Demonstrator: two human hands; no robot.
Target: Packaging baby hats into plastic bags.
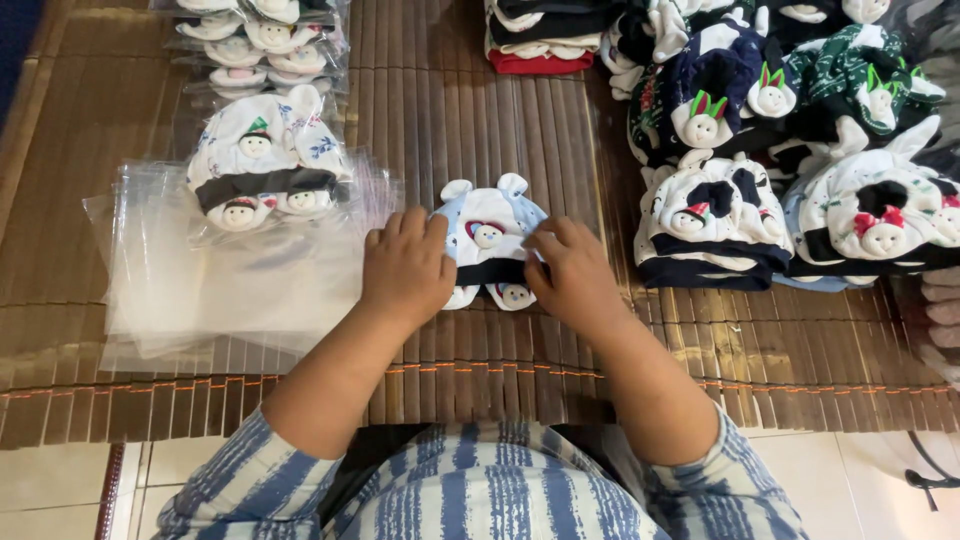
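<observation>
Nearest the camera, a blue-and-white striped garment (500, 495), both forearms reaching out over a brown slatted mat (480, 370). Left hand (405, 268) resting palm-down, fingers curled loosely over the left edge of a small light-blue baby hat set (490, 250), pressing rather than clamping. Right hand (572, 275) on the set's right edge, thumb and fingertips pinched on the dark band across its middle. The set itself lying flat on the mat between the two hands, little ears at the top, a small doll face with a red bow in the centre, two more faces below the band. Just left, a loose stack of clear plastic bags (200, 280), with a bagged white hat set (262, 165) on top. Further back on the left, a row of more bagged sets (255, 45). On the right, heaps of unbagged hat sets (790, 150) in navy, green and white. Far top centre, folded cloth (540, 35).
</observation>
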